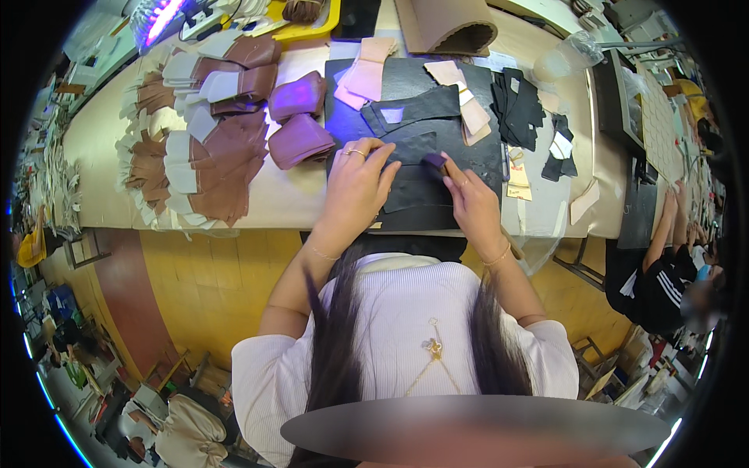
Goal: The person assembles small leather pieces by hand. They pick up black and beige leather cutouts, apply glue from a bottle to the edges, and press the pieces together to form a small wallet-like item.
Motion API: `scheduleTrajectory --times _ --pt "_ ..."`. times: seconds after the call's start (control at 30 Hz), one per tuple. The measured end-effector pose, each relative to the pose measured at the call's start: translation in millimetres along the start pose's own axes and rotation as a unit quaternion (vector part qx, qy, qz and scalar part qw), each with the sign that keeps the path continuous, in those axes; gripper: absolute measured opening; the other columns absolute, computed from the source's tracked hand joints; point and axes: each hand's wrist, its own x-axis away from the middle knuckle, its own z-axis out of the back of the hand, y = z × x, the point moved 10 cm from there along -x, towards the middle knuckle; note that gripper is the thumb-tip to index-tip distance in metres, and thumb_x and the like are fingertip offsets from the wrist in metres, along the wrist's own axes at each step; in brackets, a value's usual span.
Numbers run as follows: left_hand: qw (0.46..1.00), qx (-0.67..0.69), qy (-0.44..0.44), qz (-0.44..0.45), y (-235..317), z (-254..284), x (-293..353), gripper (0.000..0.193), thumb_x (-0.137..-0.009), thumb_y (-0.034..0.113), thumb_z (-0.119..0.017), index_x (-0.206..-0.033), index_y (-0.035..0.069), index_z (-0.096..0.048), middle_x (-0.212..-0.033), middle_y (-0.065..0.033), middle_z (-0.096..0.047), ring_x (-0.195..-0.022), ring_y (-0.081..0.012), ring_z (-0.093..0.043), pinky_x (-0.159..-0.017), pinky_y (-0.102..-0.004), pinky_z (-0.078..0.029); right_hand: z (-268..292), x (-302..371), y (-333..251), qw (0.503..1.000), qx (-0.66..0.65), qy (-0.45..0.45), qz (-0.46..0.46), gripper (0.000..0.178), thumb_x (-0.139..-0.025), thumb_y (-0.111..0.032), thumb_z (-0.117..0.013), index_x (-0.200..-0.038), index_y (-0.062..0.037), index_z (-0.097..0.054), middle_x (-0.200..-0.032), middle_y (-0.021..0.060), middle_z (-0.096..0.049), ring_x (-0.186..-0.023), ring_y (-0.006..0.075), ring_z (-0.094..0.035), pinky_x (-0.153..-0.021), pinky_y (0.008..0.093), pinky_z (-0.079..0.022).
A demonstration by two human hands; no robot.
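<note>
the left hand (355, 183) was bent over the left side of a flat, smooth black leather-like piece (421, 187); its fingers were close together, but i could not tell if they pinched anything. the right hand (473, 201) held a small tool with a dark purple head (434, 160). the black piece lay between the hands on a big dark flat board (485, 168), near the table's front edge.

it looked like the piece was being worked on with the tool. the next move seemed to call for keeping it flat and still.

folded, shiny purple-brown stacks (300, 143) crowded the board's left edge, and thin pale pink strips (473, 117) lay past the hands. the beige table (289, 201) had some open room left of the left wrist
</note>
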Motion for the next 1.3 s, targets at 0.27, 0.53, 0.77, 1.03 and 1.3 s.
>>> scheduleTrajectory --times 0.27,0.53,0.77,1.03,1.3 --pt "0.983 -0.154 -0.093 0.023 -21.9 -55.9 -12.8 0.043 -0.078 0.019 -0.076 -0.116 0.003 -0.062 -0.105 -0.0159 -0.057 -0.104 -0.0335 -0.053 -0.093 -0.0456 -0.039 18.4 30.6 52.6 0.992 -0.073 0.076 -0.066 0.039 -0.091 -0.013 -0.067 -0.129 -0.0122 -0.063 -0.085 0.0096 -0.063 -0.068 0.0294 -0.061 -0.065 0.0375 -0.050" --pt "0.987 0.031 -0.150 0.055 -12.1 -44.5 -23.9 0.025 -0.080 0.013 -0.074 -0.101 0.002 -0.067 -0.096 -0.0168 -0.061 -0.091 -0.0362 -0.060 -0.080 -0.0424 -0.047 71.1 90.1 150.7 0.953 0.100 0.210 -0.196 0.032 -0.085 -0.014 -0.074 -0.116 -0.0090 -0.069 -0.107 0.0076 -0.066 -0.101 0.0270 -0.059 -0.090 0.0373 -0.045" --pt "0.966 0.048 -0.254 -0.017 29.6 -88.6 -1.0 0.037 -0.079 0.011 -0.075 -0.113 0.002 -0.063 -0.097 -0.0164 -0.059 -0.099 -0.0358 -0.058 -0.084 -0.0400 -0.047 83.5 31.6 105.2 0.966 0.057 0.239 -0.076 0.036 -0.083 -0.013 -0.075 -0.118 -0.0127 -0.068 -0.118 0.0085 -0.061 -0.112 0.0292 -0.053 -0.095 0.0409 -0.042" --pt "0.964 -0.043 -0.260 0.027 11.7 -103.9 17.1 0.039 -0.073 0.012 -0.079 -0.105 0.004 -0.059 -0.098 -0.0165 -0.059 -0.103 -0.0366 -0.057 -0.084 -0.0454 -0.046 -16.4 -109.6 -9.6 0.968 0.067 0.002 0.242 0.052 -0.079 -0.014 -0.072 -0.129 -0.0098 -0.059 -0.131 0.0078 -0.058 -0.122 0.0267 -0.052 -0.099 0.0417 -0.042" --pt "0.933 0.234 -0.249 0.113 -34.0 -58.8 40.5 0.028 -0.090 0.018 -0.068 -0.108 -0.003 -0.062 -0.095 -0.0099 -0.066 -0.095 -0.0254 -0.065 -0.084 -0.0372 -0.050 -56.2 -148.0 -15.4 0.942 0.107 -0.196 0.250 0.048 -0.070 -0.012 -0.079 -0.115 -0.0078 -0.061 -0.107 0.0115 -0.056 -0.108 0.0317 -0.057 -0.092 0.0438 -0.044"
